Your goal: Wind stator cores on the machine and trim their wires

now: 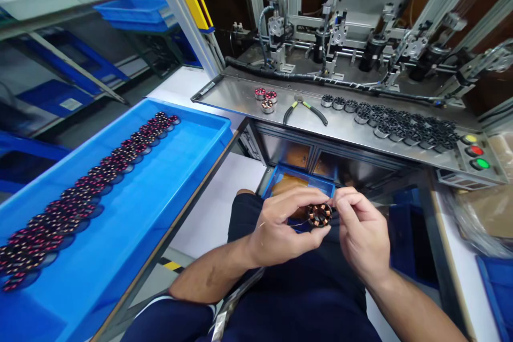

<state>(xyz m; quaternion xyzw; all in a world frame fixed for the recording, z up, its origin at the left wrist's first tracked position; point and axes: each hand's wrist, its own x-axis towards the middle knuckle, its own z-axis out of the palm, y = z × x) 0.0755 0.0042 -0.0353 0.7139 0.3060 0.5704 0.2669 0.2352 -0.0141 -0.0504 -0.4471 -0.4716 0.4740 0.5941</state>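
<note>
A small round stator with copper windings (319,215) is held over my lap between both hands. My left hand (282,227) grips it from the left with thumb and fingers closed round it. My right hand (360,230) pinches at its right edge, fingers pressed together; a thin wire trails left from the hands. A long blue tray (160,181) at my left carries a double row of several wound stators (80,192).
A steel bench (240,97) ahead holds three wound stators (265,99), pliers (304,108) and several bare black cores (401,124). Yellow, red and green buttons (475,150) sit at its right end. A small blue bin (304,179) lies under the bench. Machinery stands behind.
</note>
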